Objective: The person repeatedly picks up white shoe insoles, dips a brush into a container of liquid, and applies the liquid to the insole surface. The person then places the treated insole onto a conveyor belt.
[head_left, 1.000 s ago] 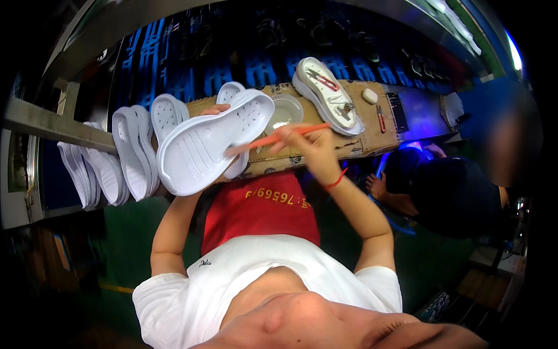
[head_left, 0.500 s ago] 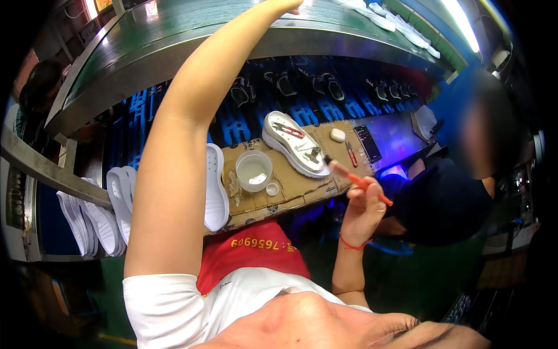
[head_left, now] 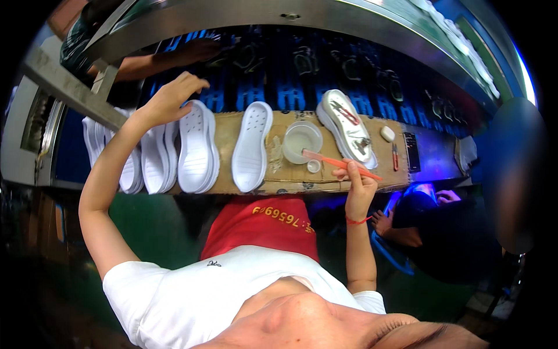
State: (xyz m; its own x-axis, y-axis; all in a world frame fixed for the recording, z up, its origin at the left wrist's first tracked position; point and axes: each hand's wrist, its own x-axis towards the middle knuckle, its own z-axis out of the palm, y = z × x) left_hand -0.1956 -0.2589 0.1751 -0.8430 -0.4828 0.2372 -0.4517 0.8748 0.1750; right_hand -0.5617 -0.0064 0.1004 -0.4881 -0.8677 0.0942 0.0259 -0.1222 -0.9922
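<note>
My left hand [head_left: 174, 98] hovers at the upper end of the stacked white shoe soles [head_left: 196, 148], fingers stretched and apart, holding nothing. In my right hand [head_left: 359, 189] is a brush [head_left: 343, 164] with an orange handle, gripped between thumb and fingers. The brush's pale tip lies at the near rim of a clear plastic cup [head_left: 302, 125] with whitish contents. A single white sole [head_left: 252, 145] lies left of the cup. To the cup's right, another sole [head_left: 363, 131] carries red-handled thread snips [head_left: 347, 113] and a small metal piece [head_left: 362, 144].
Cardboard [head_left: 279, 185] covers the bench. A small round cap [head_left: 314, 166], a white rounded case [head_left: 387, 134], red snips [head_left: 396, 157] and a dark phone-like slab [head_left: 412, 152] lie on the right. A metal-edged shelf [head_left: 279, 23] spans above blue racks. Co-workers are at both sides.
My left hand has come back from the green raised surface down to the sole stack on the left. My right hand has brought the brush from beside the snips-bearing sole to the cup.
</note>
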